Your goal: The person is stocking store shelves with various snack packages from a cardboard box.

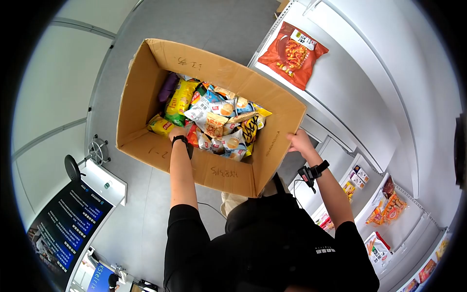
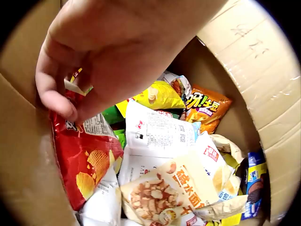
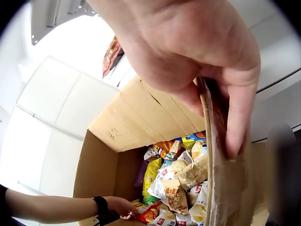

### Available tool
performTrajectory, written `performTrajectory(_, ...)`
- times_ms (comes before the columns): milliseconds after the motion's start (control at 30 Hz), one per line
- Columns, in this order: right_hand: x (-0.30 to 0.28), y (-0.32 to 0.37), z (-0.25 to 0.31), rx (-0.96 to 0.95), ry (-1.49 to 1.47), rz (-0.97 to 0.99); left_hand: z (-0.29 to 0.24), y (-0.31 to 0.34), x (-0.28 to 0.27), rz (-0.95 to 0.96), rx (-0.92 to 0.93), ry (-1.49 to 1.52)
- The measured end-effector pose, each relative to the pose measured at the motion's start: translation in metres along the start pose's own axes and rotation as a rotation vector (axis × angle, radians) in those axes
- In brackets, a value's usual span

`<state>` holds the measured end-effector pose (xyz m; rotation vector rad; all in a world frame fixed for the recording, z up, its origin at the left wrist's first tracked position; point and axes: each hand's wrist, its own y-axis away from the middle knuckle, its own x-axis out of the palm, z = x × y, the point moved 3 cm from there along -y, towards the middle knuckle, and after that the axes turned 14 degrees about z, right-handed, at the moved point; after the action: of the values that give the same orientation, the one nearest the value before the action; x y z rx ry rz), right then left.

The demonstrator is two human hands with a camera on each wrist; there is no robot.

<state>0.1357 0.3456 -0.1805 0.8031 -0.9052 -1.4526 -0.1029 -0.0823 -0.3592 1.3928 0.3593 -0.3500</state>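
Note:
A large open cardboard box is full of snack bags. My left hand reaches down inside it, near the side closest to me. In the left wrist view, its curled fingers pinch the top of a red potato chip bag. The right hand grips the box's right wall by the edge, thumb on one side and fingers on the other. Beside the red bag lie white bread packs, a beige snack bag and a yellow chip bag.
White shelving runs along the right, with a large red-orange snack bag on the upper shelf. Lower shelves carry more packs, such as an orange bag. At left stand a dark display screen and a wheeled stool base.

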Motion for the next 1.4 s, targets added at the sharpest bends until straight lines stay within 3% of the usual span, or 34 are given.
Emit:
performTrajectory(300,0.002,-0.002,0.009,-0.071,-0.029,-0.031,-0.054,0.049,-0.059,-0.353,0.122,0.213)
performTrajectory(433,-0.003,0.002,0.004,-0.093,-0.087,-0.009,-0.076,0.063,-0.073,-0.27,0.1,0.256)
performTrajectory(533,-0.002,0.003,0.003,-0.098,-0.095,0.014,-0.063,0.065,-0.064,-0.268,0.185,0.29)
performTrajectory(633,0.001,0.011,0.009,-0.093,-0.095,0.007,-0.041,0.062,-0.05,-0.266,0.512,0.228)
performTrajectory(667,0.001,0.012,0.01,-0.103,-0.092,0.006,-0.034,0.059,-0.045,-0.348,0.619,0.319)
performTrajectory(767,0.004,0.017,0.008,-0.124,-0.092,0.009,-0.032,0.159,-0.062,0.129,0.462,0.889)
performTrajectory(800,0.005,0.021,0.01,-0.128,-0.095,0.012,-0.03,0.18,-0.062,0.209,0.413,1.074)
performTrajectory(1133,0.019,0.03,-0.01,-0.188,-0.011,-0.114,-0.002,0.291,-0.043,0.398,0.671,1.335)
performTrajectory(1267,0.037,0.054,-0.013,-0.311,0.608,-0.419,0.01,0.323,-0.03,0.523,0.77,1.422)
performTrajectory(1367,0.086,0.115,0.014,-0.422,0.823,-0.701,0.016,0.341,-0.027,0.6,0.834,1.441)
performTrajectory(1400,0.099,0.124,0.022,-0.543,0.844,-0.609,0.018,0.35,-0.027,0.621,0.846,1.447)
